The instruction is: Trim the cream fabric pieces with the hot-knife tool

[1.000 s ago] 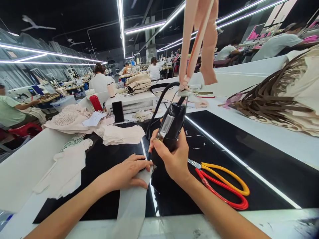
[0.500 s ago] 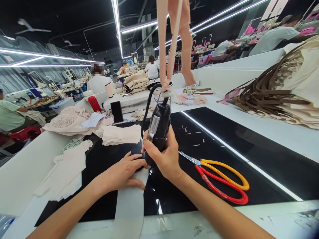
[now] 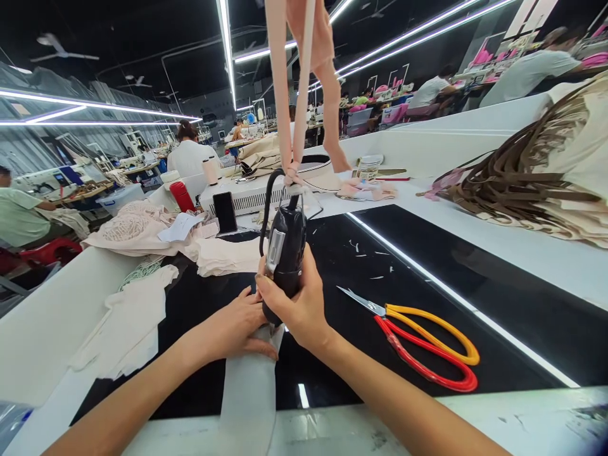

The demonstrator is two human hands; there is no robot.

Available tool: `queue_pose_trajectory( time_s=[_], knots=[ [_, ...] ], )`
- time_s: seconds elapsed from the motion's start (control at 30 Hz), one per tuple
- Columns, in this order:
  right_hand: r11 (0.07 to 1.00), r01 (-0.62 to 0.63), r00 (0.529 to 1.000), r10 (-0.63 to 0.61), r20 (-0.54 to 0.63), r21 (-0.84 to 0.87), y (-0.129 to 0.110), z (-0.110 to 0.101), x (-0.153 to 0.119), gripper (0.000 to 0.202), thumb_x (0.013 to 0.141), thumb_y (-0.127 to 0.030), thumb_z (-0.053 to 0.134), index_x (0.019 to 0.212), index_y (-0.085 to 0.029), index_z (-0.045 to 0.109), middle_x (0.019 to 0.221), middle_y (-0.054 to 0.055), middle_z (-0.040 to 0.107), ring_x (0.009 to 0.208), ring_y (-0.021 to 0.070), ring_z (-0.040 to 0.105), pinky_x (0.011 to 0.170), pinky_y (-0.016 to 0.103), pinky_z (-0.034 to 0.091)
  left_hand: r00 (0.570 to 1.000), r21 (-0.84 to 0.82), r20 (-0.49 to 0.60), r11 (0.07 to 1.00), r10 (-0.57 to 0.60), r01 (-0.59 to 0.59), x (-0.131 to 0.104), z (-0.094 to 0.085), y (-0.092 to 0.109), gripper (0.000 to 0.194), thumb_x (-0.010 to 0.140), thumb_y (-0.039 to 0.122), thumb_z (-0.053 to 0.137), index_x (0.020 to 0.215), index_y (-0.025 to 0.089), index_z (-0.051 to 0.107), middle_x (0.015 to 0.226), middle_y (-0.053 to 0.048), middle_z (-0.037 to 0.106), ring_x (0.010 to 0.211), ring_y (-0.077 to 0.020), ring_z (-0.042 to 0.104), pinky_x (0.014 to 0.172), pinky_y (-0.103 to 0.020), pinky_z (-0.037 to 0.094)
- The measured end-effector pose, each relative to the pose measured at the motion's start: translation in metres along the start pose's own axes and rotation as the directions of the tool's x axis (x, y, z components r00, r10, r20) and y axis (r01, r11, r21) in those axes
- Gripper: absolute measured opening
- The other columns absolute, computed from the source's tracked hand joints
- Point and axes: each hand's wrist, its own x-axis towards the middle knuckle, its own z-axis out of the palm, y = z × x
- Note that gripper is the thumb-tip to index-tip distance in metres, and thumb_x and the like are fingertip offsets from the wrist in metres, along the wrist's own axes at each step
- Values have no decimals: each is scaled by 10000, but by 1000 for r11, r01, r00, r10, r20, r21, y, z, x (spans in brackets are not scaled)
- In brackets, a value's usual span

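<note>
A black handheld power tool (image 3: 285,253) with a silver plate stands upright near the middle, tied at its top to pink fabric straps (image 3: 291,126). My right hand (image 3: 300,304) is wrapped round its body. Flat on a pale strip of cloth (image 3: 249,392) lies my left hand (image 3: 235,326), fingers spread, its fingertips close to the tool's base. The strip runs over the front edge of the black board (image 3: 199,386). Where the tool's base meets the cloth is hidden by my hands. Scissors (image 3: 380,310) with one orange and one red handle lie to the right.
Cream cloth pieces (image 3: 128,323) lie at the left, and another stack (image 3: 228,254) is behind my left hand. A phone (image 3: 225,212) leans on a white box. Brown straps and cream cloth (image 3: 527,164) are heaped at the right. People sit at sewing machines beyond.
The tool and my right hand have moved left, closer to my left hand. The hanging straps have swung left with the tool. My left hand has hardly moved.
</note>
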Motion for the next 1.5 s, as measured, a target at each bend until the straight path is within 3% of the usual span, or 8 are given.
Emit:
queue_pose_trajectory(
  time_s=[0.13,0.23,0.37,0.53,0.93,1.1,1.37,1.5],
  knots=[
    [1000,-13,1000,13,8,4,0,-5,1,276,831,-326,800,999,-297,582,856,-24,636,730,187,600,601,326,557,1000,18,27,1000,-12,11,1,1,-4,364,912,374,982,1192,228,800,1492,-133,722,1540,-398,570,1328,-687,384],
    [1000,-15,1000,15,-18,10,1,-14,4,295,866,-334,815,1049,-297,587,860,-29,633,703,178,589,582,322,554,1000,17,31,1000,5,-5,2,0,-6,340,904,419,986,1114,236,790,1347,-106,770,1473,-376,609,1305,-638,417],
    [1000,-17,999,17,-44,-4,3,-22,7,315,879,-363,837,1066,-296,593,866,-37,628,700,171,593,587,321,565,999,-5,51,1000,8,-7,3,-4,-3,307,911,400,984,1030,236,753,1175,-48,796,1337,-322,674,1330,-639,342],
    [1000,-16,999,15,-33,-19,5,-25,5,287,896,-375,831,1060,-292,611,886,-30,635,715,174,608,604,328,583,996,16,85,1000,-11,10,4,-8,1,240,953,344,946,1028,244,740,1152,-22,805,1305,-312,707,1333,-627,336],
    [1000,-9,1000,9,-10,-18,7,-26,3,272,909,-345,827,1070,-303,612,880,-19,639,716,186,614,594,326,586,995,16,95,1000,24,-26,6,-9,-5,236,988,423,907,1044,250,757,1120,-28,820,1274,-324,712,1299,-646,379],
    [1000,-24,1000,24,-7,5,5,-24,-3,275,926,-396,828,1095,-301,632,932,-11,662,720,181,630,588,328,598,993,25,105,998,50,-53,8,-10,-5,245,950,342,948,1036,237,743,1203,-43,819,1364,-341,680,1283,-621,426],
    [999,-39,999,39,27,0,4,-23,-10,243,928,-376,828,1051,-296,634,910,-17,648,707,173,623,583,321,597,995,20,90,999,43,-45,10,-9,-5,351,853,336,1027,1114,243,812,1453,-97,755,1576,-415,515,1352,-718,318],
    [1000,-22,1000,22,16,21,0,-21,-10,252,923,-386,839,1048,-295,640,895,-30,679,707,172,642,675,362,636,993,6,118,1000,20,-21,11,-12,-3,439,805,321,1060,1159,230,817,1496,-117,733,1608,-434,480,1352,-740,311]
  ],
)
